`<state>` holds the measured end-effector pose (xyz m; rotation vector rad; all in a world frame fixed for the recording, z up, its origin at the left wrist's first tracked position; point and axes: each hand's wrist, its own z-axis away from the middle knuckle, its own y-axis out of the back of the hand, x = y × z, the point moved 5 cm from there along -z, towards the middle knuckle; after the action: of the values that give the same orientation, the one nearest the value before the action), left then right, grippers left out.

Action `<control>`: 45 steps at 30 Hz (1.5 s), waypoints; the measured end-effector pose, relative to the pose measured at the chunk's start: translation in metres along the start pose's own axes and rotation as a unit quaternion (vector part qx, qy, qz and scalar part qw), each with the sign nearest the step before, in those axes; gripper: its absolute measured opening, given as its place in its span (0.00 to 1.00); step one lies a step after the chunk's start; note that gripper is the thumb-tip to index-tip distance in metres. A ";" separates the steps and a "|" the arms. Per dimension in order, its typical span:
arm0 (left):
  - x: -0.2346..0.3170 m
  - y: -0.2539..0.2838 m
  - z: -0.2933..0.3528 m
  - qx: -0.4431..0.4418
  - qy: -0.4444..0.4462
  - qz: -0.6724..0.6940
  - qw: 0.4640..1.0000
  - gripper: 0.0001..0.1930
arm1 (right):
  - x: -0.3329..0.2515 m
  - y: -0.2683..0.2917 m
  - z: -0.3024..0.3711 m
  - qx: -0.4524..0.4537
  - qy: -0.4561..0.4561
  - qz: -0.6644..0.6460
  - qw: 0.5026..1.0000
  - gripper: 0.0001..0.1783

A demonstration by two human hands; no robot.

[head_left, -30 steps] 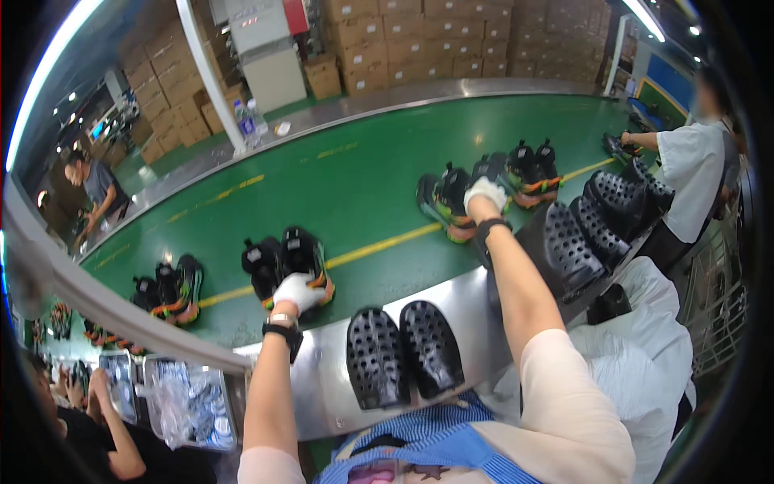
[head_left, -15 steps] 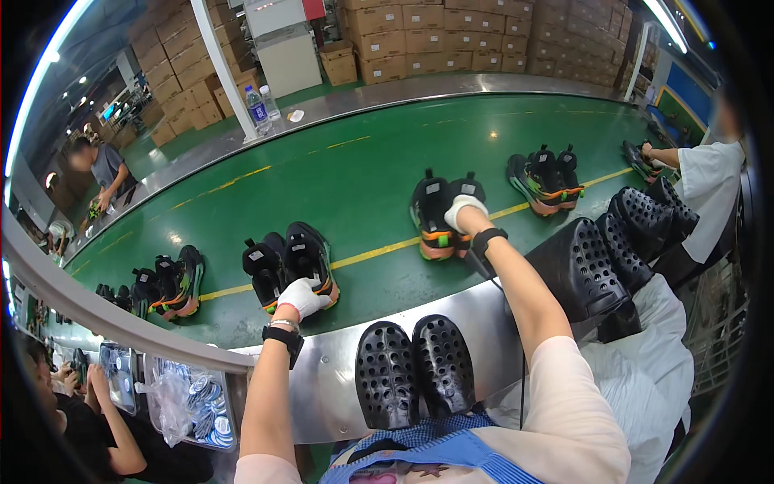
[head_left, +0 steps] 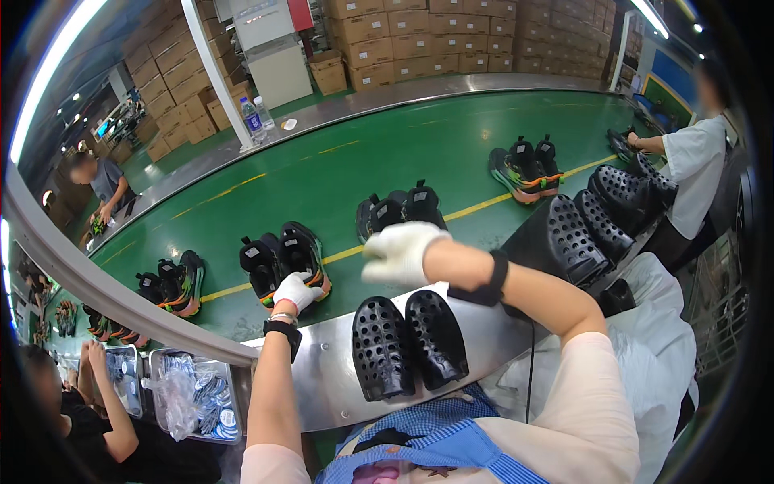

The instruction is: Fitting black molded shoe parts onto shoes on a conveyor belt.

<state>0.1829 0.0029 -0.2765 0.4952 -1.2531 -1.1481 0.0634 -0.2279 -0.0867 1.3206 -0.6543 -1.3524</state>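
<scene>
My left hand, in a white knit glove, is closed on the near end of a black shoe with orange and green trim. Beside that shoe lies its dark mate. Slightly smeared by motion, my gloved right hand hovers just short of another group of black shoes, partly covering them. Its fingers point left, look apart and hold nothing visible. Two glossy black shoe-shaped forms with round holes stand on the metal ledge between my forearms.
More shoes stand on the green conveyor at left and right. Several perforated black forms line the right side. Trays of blue-white round pieces sit lower left. Co-workers are at both sides; a curved rail crosses the left.
My right hand has come off the shoes and swung left and nearer to me. Those shoes now sit farther left. My left hand remains at its shoe.
</scene>
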 end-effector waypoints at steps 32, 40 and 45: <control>0.120 0.044 0.102 0.226 -0.272 0.002 0.935 0.19 | -0.050 -0.045 0.111 0.111 0.183 0.064 0.975 0.21; 0.137 0.033 0.105 0.136 -0.261 0.071 0.953 0.18 | -0.043 -0.041 0.102 0.064 0.172 0.080 0.980 0.31; 0.135 0.044 0.109 0.114 -0.254 0.218 0.935 0.24 | -0.041 -0.013 0.111 0.104 0.199 0.012 0.974 0.31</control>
<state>0.0875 -0.0674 -0.1422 0.0659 -1.8505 -0.7718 -0.0521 -0.2182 -0.0591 1.6881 -0.5400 -0.9753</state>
